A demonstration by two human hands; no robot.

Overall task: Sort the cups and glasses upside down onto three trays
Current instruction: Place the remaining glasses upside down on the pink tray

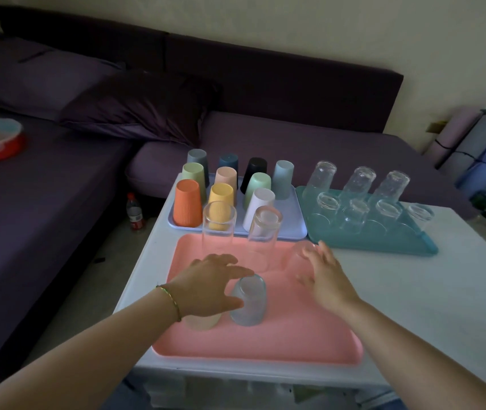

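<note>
The left hand (215,287), fingers spread, brackets a frosted glass (248,301) standing upside down on the pink tray (295,335); I cannot tell if it touches. The right hand (326,278) is spread and holds nothing. A careless sweep could topple the tall glasses (218,229) just beyond.

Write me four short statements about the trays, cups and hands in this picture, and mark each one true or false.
1. The pink tray lies nearest the person. True.
2. The coloured cups stand on the teal tray. False: the coloured cups stand on the pale blue tray; the teal tray holds clear glasses.
3. The orange cup stands upside down. True.
4. The right hand grips a glass. False: the right hand has spread fingers and holds nothing.
</note>
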